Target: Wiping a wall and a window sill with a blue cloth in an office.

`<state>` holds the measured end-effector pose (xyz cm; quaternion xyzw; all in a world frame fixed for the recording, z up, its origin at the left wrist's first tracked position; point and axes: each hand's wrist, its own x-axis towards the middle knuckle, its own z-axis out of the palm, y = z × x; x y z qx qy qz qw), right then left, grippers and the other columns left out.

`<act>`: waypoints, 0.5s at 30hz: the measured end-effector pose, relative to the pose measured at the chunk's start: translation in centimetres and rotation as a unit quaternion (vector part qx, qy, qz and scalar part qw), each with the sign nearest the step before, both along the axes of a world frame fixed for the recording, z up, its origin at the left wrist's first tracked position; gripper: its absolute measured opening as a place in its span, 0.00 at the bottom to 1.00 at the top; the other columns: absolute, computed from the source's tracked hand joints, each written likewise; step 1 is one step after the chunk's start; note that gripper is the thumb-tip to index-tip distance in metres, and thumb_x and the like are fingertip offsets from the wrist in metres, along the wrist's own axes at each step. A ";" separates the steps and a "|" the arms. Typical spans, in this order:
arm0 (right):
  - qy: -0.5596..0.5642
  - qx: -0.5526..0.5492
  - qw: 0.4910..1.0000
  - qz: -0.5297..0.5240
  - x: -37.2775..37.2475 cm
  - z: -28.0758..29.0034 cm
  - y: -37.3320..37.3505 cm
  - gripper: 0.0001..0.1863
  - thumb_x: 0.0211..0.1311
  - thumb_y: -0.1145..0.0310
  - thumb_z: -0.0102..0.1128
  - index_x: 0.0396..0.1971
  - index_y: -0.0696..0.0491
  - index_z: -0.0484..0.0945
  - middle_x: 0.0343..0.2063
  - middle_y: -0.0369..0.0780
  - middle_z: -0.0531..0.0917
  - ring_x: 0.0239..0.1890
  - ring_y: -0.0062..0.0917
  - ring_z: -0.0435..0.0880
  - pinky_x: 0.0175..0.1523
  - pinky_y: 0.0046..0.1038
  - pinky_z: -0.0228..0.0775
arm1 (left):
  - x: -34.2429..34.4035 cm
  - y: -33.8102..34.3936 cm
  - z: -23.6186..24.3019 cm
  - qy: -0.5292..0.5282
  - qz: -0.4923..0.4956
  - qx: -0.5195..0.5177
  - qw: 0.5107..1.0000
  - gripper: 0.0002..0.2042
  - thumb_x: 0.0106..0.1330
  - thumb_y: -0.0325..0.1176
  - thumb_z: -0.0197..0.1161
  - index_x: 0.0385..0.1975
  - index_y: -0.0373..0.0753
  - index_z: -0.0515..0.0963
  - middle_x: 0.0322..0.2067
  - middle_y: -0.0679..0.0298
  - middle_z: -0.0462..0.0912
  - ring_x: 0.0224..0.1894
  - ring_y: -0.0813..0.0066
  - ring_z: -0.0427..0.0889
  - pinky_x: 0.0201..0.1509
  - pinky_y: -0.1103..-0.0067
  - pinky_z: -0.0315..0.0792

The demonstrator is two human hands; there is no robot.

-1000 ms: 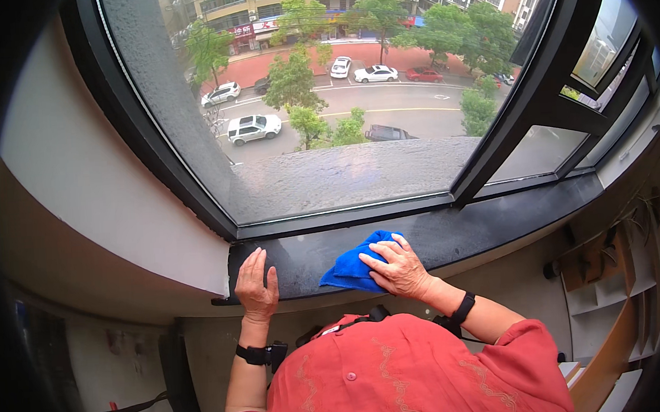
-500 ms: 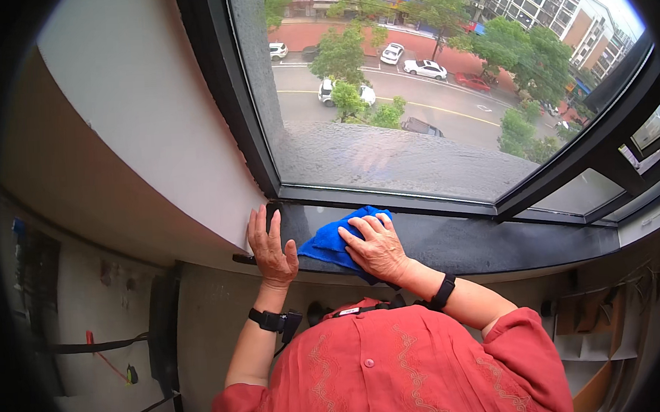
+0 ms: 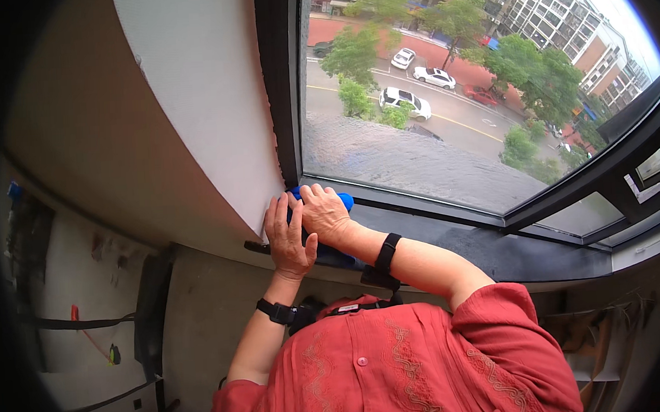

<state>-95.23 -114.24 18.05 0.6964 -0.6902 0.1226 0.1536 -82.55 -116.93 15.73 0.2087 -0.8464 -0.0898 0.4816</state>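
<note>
A blue cloth (image 3: pixel 346 201) is bunched in the left corner of the dark windowsill (image 3: pixel 444 239), against the window frame (image 3: pixel 389 199). My right hand (image 3: pixel 326 215) presses down on it with bent fingers, and much of the cloth is hidden under that hand. Beside it, my left hand (image 3: pixel 291 241) is open with fingers stretched upward. It rests at the sill's left end by the white wall, its fingertips close to my right hand's fingers and overlapping them in the view. Each wrist wears a black strap.
The white wall edge (image 3: pixel 198 101) bounds the sill on the left. Beyond the window glass (image 3: pixel 417 157) are a wet ledge, trees and a street with cars. At lower right stands a shelf unit (image 3: pixel 594 341). A red-handled item (image 3: pixel 75 313) is at far left.
My right hand has slid the blue cloth leftward along the sill into the corner. My left hand has shifted slightly right, and the view has turned a little.
</note>
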 end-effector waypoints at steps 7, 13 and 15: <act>-0.108 0.087 0.989 0.057 0.4 1.3 -0.9 0.09 0.56 0.63 0.51 0.34 0.46 0.78 0.35 0.41 0.74 0.40 0.32 0.74 0.39 0.32 0.67 | 0.0 0.1 -0.3 0.015 0.001 0.005 1.000 0.30 0.70 0.55 0.37 0.60 0.36 0.64 0.62 0.46 0.62 0.64 0.44 0.60 0.66 0.56 0.53; -0.118 0.064 0.983 0.128 1.2 1.2 0.7 0.13 0.51 0.60 0.54 0.30 0.54 0.77 0.36 0.40 0.74 0.39 0.31 0.72 0.40 0.33 0.64 | -0.3 -0.3 -0.6 0.047 -0.061 -0.006 0.997 0.34 0.67 0.61 0.38 0.60 0.37 0.65 0.62 0.45 0.62 0.64 0.43 0.60 0.65 0.54 0.53; -0.099 0.056 0.984 0.140 1.3 1.0 1.2 0.11 0.49 0.61 0.55 0.31 0.50 0.78 0.35 0.39 0.73 0.38 0.30 0.71 0.39 0.32 0.62 | -0.1 -0.3 -0.8 0.049 -0.082 -0.003 0.995 0.36 0.65 0.63 0.39 0.59 0.37 0.65 0.62 0.45 0.62 0.63 0.43 0.60 0.65 0.53 0.54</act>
